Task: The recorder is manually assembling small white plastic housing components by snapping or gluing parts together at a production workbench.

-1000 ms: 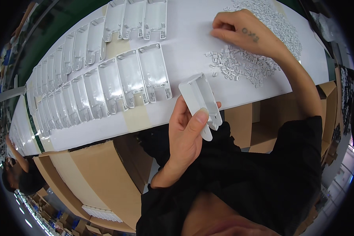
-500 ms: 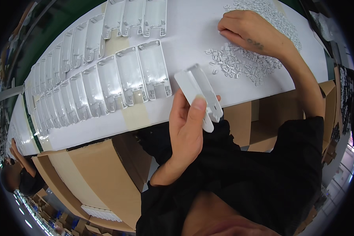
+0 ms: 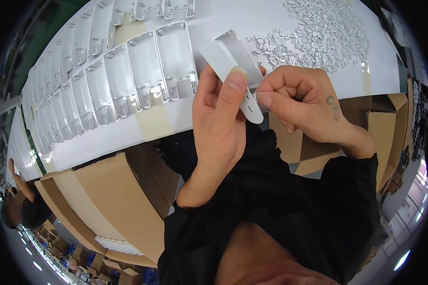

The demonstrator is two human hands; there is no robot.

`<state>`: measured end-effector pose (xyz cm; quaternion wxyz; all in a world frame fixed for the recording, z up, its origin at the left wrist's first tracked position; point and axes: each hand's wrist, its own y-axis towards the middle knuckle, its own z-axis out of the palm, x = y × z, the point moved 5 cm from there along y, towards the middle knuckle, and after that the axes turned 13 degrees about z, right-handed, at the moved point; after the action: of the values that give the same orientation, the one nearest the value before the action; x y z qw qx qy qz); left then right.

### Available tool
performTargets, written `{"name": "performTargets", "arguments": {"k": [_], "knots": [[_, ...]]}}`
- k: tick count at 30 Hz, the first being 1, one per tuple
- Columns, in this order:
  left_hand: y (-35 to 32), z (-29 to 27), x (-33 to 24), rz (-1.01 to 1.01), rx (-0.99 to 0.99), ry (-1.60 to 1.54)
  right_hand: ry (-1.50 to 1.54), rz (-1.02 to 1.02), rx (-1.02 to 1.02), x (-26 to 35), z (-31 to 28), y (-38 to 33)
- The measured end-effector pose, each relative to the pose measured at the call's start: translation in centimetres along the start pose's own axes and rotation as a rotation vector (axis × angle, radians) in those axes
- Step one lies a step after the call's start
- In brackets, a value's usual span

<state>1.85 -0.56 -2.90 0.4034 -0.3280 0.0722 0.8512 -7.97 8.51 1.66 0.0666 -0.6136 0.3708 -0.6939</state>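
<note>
My left hand (image 3: 221,107) grips a white plastic housing (image 3: 228,54), a long hollow shell with a rounded tab at its near end. The thumb lies along its side wall, and the fingers wrap behind it. At the shell's near right end is my right hand (image 3: 302,102), with thumb and index finger pinched together against it. What the pinch holds is hidden by the fingertips. Beyond both hands spreads a pile of small white plastic clips (image 3: 318,35) on the table.
Two rows of similar white housings (image 3: 145,66) stand on the white table (image 3: 171,118), at the left. Open cardboard boxes (image 3: 100,190) sit below its near edge, one holding white parts (image 3: 116,244). Another person (image 3: 26,204) is at the far left.
My right hand has come from the clip pile down to the housing's near end, fingers still pinched. The left hand still holds the housing. The view has shifted, so the table sits higher.
</note>
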Motion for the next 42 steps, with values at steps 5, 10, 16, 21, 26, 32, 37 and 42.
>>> {"name": "performTargets", "arguments": {"k": [5, 10, 16, 21, 26, 32, 37, 42], "knots": [[0.0, -0.1, 0.0, 0.019, 0.016, 0.079, 0.063, 0.015, 0.007, -0.8, 0.2, -0.1], [0.0, 0.2, 0.1, 0.016, 0.040, 0.038, 0.013, -0.076, 0.041, -0.9, 0.1, 0.0], [0.3, 0.2, 0.3, -0.013, 0.056, 0.012, -0.152, -0.310, 0.078, -1.0, -0.3, -0.2], [0.3, 0.7, 0.4, -0.044, 0.086, -0.015, -0.010, -0.274, 0.068, -1.9, 0.2, -0.1], [0.3, 0.8, 0.7, -0.057, 0.077, -0.080, 0.109, -0.278, 0.009, -2.6, 0.7, -0.4], [0.2, 0.9, 1.0, -0.052, 0.061, -0.132, 0.182, -0.269, 0.003, -3.0, 0.9, -0.3], [0.3, 0.5, 1.0, -0.028, 0.050, -0.125, 0.265, -0.224, 0.042, -3.3, 1.2, 0.0], [0.3, 0.3, 0.9, 0.045, 0.015, -0.021, 0.296, -0.280, 0.051, -3.2, 1.9, 0.9]]}}
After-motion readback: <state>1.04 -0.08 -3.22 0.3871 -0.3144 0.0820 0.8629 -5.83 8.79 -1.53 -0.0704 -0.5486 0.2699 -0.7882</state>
